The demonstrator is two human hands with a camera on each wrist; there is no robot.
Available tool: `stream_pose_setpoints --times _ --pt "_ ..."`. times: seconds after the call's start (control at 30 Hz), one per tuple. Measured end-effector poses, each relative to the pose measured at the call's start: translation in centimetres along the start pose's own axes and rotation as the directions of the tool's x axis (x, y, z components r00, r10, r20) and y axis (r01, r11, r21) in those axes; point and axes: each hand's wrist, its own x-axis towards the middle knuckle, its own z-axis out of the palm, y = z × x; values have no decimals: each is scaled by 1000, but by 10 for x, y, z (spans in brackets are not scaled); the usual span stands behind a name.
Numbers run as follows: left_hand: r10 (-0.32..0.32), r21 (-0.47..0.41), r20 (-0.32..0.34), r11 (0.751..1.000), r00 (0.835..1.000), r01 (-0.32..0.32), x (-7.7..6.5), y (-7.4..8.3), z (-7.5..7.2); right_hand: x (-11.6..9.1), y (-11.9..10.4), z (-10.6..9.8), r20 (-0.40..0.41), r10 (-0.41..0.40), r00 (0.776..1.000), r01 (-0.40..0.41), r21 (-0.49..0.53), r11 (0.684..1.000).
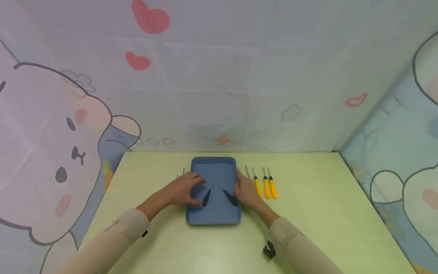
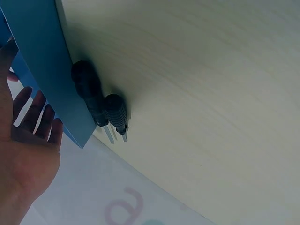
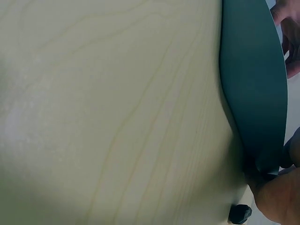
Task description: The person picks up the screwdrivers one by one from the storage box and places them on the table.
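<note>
A blue-grey tray [image 1: 213, 220] lies on the table, with two small black-handled screwdrivers [image 1: 207, 198] inside, their tips toward the far end. My left hand [image 1: 184, 188] reaches over the tray's left rim, fingers spread and slightly bent above the left screwdriver, holding nothing. With my right hand [image 1: 247, 191] I grip the right rim, next to the handle of the second screwdriver [image 1: 230, 198]; in the right wrist view, fingers [image 3: 276, 197] lie around the tray wall [image 3: 253, 79]. Two thicker black-handled screwdrivers [image 2: 89, 91] lie on the table just outside the tray's left wall.
Several yellow-handled screwdrivers [image 1: 267, 188] lie side by side right of the tray, shafts pointing to the back. A small black object [image 1: 269, 249] shows by the right sleeve. The table [image 1: 325, 213] ends at a printed cloth backdrop [image 1: 239, 95].
</note>
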Motion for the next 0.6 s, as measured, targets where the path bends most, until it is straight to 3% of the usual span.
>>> stream_pose_setpoints --times 0.6 --pt "24 54 13 998 1000 -25 4 11 0 -2 -5 -3 -14 -20 1000 20 -10 1000"
